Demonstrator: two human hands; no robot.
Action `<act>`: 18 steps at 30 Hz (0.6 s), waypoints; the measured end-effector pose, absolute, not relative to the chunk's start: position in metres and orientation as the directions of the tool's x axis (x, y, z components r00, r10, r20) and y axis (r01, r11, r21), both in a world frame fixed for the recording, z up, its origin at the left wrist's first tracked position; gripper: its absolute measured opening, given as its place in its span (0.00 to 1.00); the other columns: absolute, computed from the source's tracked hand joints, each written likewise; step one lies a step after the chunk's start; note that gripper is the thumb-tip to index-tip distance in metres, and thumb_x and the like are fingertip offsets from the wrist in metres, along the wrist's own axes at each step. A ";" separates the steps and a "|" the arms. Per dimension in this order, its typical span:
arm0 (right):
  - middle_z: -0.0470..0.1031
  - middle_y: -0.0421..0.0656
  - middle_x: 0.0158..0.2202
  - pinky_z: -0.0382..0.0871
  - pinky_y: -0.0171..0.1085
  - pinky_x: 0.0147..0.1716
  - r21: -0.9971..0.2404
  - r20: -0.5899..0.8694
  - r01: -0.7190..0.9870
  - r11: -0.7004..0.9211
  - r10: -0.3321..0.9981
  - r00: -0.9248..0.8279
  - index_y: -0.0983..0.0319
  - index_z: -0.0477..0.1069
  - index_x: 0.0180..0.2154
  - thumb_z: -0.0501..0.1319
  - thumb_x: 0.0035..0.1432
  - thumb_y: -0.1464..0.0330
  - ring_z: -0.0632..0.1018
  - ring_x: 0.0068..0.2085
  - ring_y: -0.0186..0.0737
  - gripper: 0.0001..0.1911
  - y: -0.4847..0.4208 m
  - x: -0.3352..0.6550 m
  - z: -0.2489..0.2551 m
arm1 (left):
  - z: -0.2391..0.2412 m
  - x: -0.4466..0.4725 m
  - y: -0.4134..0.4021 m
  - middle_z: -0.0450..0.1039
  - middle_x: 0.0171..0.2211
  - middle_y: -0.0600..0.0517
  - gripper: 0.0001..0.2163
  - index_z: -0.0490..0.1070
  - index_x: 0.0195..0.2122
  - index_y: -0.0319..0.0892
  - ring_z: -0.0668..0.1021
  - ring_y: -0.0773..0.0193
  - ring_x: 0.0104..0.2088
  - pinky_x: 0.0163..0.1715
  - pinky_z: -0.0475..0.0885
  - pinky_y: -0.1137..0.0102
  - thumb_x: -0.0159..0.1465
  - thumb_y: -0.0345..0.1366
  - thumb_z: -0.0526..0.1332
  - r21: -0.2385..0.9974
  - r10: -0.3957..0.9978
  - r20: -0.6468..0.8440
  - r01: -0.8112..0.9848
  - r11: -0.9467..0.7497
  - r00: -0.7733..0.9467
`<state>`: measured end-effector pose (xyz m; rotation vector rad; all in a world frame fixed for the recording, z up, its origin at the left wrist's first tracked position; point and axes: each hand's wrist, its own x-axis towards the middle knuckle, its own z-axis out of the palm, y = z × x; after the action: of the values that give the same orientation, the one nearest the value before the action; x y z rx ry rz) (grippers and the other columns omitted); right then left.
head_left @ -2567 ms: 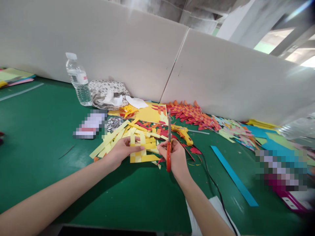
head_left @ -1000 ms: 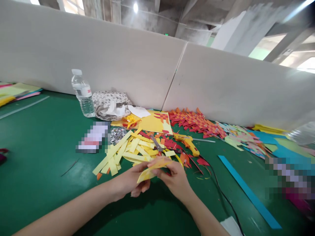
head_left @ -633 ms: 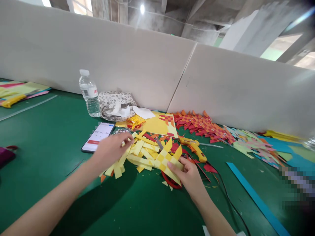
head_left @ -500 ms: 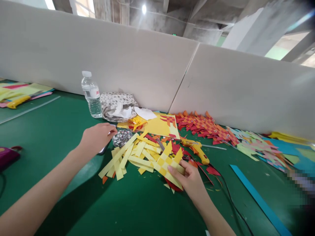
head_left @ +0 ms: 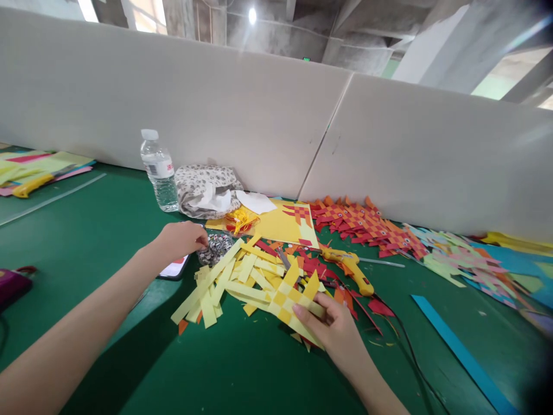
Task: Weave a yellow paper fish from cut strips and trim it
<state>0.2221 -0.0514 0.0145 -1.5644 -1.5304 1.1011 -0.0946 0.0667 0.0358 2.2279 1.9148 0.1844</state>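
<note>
My right hand [head_left: 339,331] grips a woven piece of yellow paper strips [head_left: 290,298] by its near edge, holding it low over the green table [head_left: 86,230]. My left hand [head_left: 182,237] reaches forward to a small heap of googly eyes [head_left: 216,246]. Its fingers are curled together at the edge of the heap, and I cannot see whether they hold anything. A phone [head_left: 175,268] lies partly under that hand. Loose yellow paper strips [head_left: 224,279] lie in a pile between my hands.
A water bottle [head_left: 159,170] and a patterned cloth pouch [head_left: 203,183] stand by the white partition [head_left: 259,115]. A yellow glue gun [head_left: 351,268] with a black cable [head_left: 410,357], woven red-orange paper fish [head_left: 358,219] and a blue strip [head_left: 462,351] lie to the right.
The scissors have left my right hand, which now holds the woven piece alone. My left hand let go of the piece and moved forward-left to the googly eyes.
</note>
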 end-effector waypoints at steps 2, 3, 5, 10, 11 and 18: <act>0.58 0.36 0.20 0.54 0.31 0.20 -0.865 -0.061 0.499 -0.042 0.998 -0.021 0.61 0.61 0.21 0.62 0.47 0.54 0.61 0.22 0.32 0.19 -0.051 0.223 0.014 | 0.036 -0.093 0.067 0.76 0.29 0.49 0.06 0.75 0.23 0.48 0.74 0.56 0.28 0.25 0.59 0.70 0.49 0.31 0.60 0.219 0.986 -0.027 0.964 -0.154 0.164; 0.59 0.36 0.20 0.54 0.32 0.20 -0.842 -0.043 0.539 -0.029 0.999 -0.013 0.61 0.61 0.21 0.61 0.47 0.54 0.61 0.22 0.32 0.18 -0.050 0.223 0.015 | 0.036 -0.092 0.066 0.76 0.29 0.48 0.06 0.75 0.22 0.48 0.74 0.56 0.27 0.25 0.59 0.70 0.49 0.31 0.59 0.213 0.985 -0.021 0.964 -0.161 0.169; 0.62 0.37 0.20 0.56 0.32 0.21 -0.789 -0.018 0.614 -0.008 1.000 -0.010 0.61 0.63 0.22 0.60 0.47 0.55 0.63 0.23 0.34 0.17 -0.049 0.224 0.016 | 0.036 -0.090 0.065 0.75 0.28 0.47 0.05 0.74 0.22 0.47 0.73 0.57 0.27 0.25 0.58 0.70 0.49 0.30 0.59 0.206 0.983 -0.012 0.963 -0.176 0.182; 0.62 0.37 0.18 0.55 0.34 0.21 -0.555 0.093 0.832 0.004 0.994 0.057 0.59 0.59 0.20 0.57 0.49 0.55 0.65 0.21 0.35 0.17 -0.044 0.232 0.013 | 0.033 -0.093 0.064 0.75 0.29 0.46 0.05 0.74 0.23 0.47 0.73 0.56 0.28 0.24 0.57 0.69 0.52 0.34 0.58 0.229 0.983 -0.001 0.957 -0.180 0.186; 0.62 0.37 0.18 0.56 0.34 0.21 -0.508 0.116 0.861 -0.003 0.991 0.073 0.59 0.59 0.20 0.57 0.49 0.55 0.65 0.22 0.35 0.17 -0.044 0.234 0.012 | 0.032 -0.096 0.064 0.75 0.29 0.47 0.06 0.74 0.24 0.47 0.73 0.56 0.28 0.24 0.57 0.70 0.53 0.35 0.58 0.238 0.983 -0.001 0.955 -0.176 0.182; 0.70 0.46 0.39 0.67 0.40 0.30 -0.416 0.483 0.908 0.043 0.857 0.181 0.60 0.65 0.41 0.63 0.45 0.57 0.72 0.39 0.47 0.22 -0.043 0.238 0.011 | 0.046 -0.098 0.048 0.76 0.31 0.50 0.12 0.75 0.30 0.47 0.74 0.56 0.32 0.28 0.62 0.70 0.53 0.48 0.60 0.573 0.996 0.025 0.816 -0.080 0.080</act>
<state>0.2383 -0.0428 0.0113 -1.8006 -1.6656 -0.0996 -0.0980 0.0476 0.0458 1.9531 1.7878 0.5898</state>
